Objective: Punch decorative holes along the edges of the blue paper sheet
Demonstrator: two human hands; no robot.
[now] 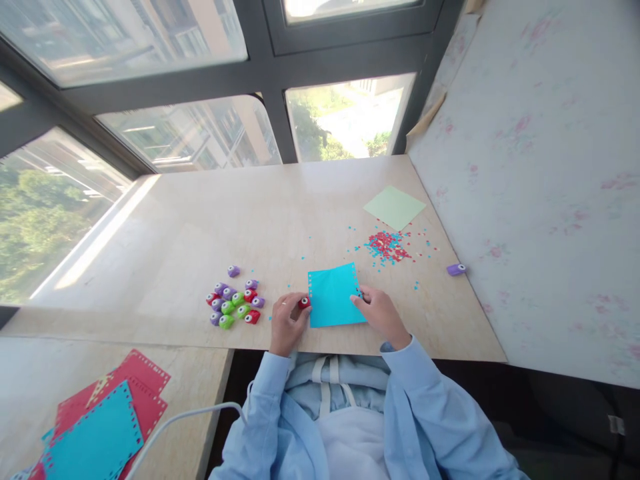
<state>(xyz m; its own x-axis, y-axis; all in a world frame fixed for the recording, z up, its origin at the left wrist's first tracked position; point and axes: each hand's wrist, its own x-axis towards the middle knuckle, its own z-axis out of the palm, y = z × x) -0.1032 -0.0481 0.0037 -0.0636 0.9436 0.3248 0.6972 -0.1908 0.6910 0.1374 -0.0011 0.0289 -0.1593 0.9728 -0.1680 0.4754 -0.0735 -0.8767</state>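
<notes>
Left hand [290,320]: fingers closed on a small red gadget [304,303], printed with an eye, at the left edge of the blue sheet [333,299]. Whether the gadget has a grip on the paper cannot be told at this size. Right hand [381,313]: gripping the blue sheet by its right edge, thumb on top, the other fingers partly hidden. The blue sheet, taken as landmark for all places below, is held between the two hands at the near side of the pale table [170,227]. Small square notches run down its left edge, and more show on its right edge above the right thumb.

Left of the blue sheet, beyond the left hand, stands a loose cluster of similar gadgets [237,299] in purple, green and red (one purple unit sits a little apart, on the far side). Beyond the blue sheet and to its right lies a heap of red and blue paper bits [387,246], with strays scattered round it. Past that heap, a pale green sheet [395,208] lies flat. Well to the right of the blue sheet, a single purple gadget [456,269] rests beside the flowered wall [560,180]. Well to the left and nearer the wearer, notched red and blue sheets [95,433] overlap on a second surface [190,373], a white cable [187,410] alongside. Windows [345,120] close the far side.
</notes>
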